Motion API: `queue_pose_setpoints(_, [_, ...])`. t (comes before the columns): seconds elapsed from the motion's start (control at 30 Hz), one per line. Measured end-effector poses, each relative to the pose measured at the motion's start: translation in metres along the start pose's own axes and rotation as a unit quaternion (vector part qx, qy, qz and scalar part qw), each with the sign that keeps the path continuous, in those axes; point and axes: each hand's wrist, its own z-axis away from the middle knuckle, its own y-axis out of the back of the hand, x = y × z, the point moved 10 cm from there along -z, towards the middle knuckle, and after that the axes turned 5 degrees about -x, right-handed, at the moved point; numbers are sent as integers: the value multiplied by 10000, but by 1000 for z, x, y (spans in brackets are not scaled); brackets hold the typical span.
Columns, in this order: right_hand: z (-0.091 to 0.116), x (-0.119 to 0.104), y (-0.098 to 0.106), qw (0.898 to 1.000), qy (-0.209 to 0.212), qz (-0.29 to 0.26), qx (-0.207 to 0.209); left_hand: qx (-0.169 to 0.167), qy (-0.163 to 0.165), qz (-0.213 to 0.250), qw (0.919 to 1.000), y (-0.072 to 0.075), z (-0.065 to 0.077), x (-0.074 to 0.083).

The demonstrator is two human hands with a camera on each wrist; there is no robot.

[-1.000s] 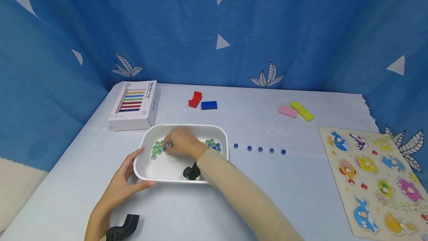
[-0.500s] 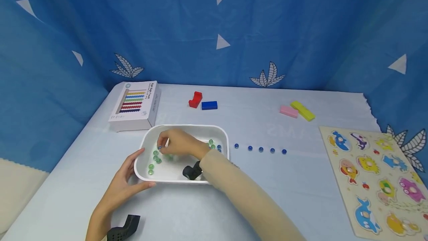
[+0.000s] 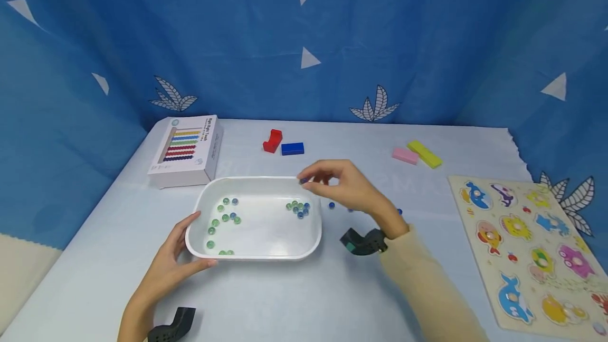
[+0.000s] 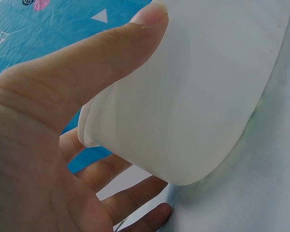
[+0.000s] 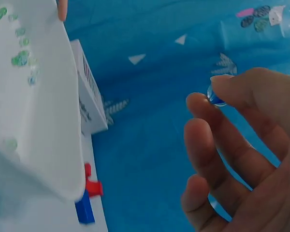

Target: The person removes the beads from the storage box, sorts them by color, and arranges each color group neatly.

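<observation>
A white tray (image 3: 266, 244) sits on the table in the head view. My left hand (image 3: 166, 265) grips its left end, thumb along the front wall and fingers at the left side. Over the tray's back right corner, my right hand (image 3: 349, 186) pinches a blue marble (image 5: 216, 99) between thumb and index finger. Inside the tray, green marbles (image 3: 210, 245) and a few blue ones lie scattered at the left. A mixed cluster of green and blue marbles (image 3: 300, 215) lies at the right. To the tray's right runs a row of blue marbles (image 3: 332, 205), partly hidden by my right hand.
An abacus box (image 3: 185, 152) stands behind the tray at the left. Farther back lie a red block (image 3: 273, 141), a blue block (image 3: 292, 149), a pink block (image 3: 405, 155) and a yellow block (image 3: 425, 154). A wooden animal puzzle board (image 3: 522, 252) lies at the right.
My right hand has picked up a blue marble from the tray's left part and carried it right, above the rim. Marbles at the left have spread out. My left hand stays on the tray.
</observation>
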Motion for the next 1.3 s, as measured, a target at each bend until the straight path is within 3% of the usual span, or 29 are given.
queue_pose_setpoints(0.13, [45,37,46,9947,-552,543,671,49,-60,-16,10000,1,0,1])
queue_pose_setpoints(0.3, [109,86,93,9762,-1109,1211,1417,-3,95,-12,10000,-2,-1,-1])
queue_pose_setpoints(0.4, [144,116,107,9605,-1507,1571,1731,-59,207,58,9998,-3,0,-2])
queue_pose_setpoints(0.57, [185,153,111,9417,-2053,2009,1754,-70,225,82,9997,-3,-1,-3])
queue_pose_setpoints(0.7, [195,168,108,9353,-2106,2154,1855,-44,167,-23,9998,-2,-1,-2])
queue_pose_setpoints(0.83, [191,171,105,9310,-2116,2261,1934,-33,168,-63,9998,-1,-1,-1])
queue_pose_setpoints(1.3, [176,167,99,9306,-1912,2411,1982,8,173,45,9998,-1,-2,-2])
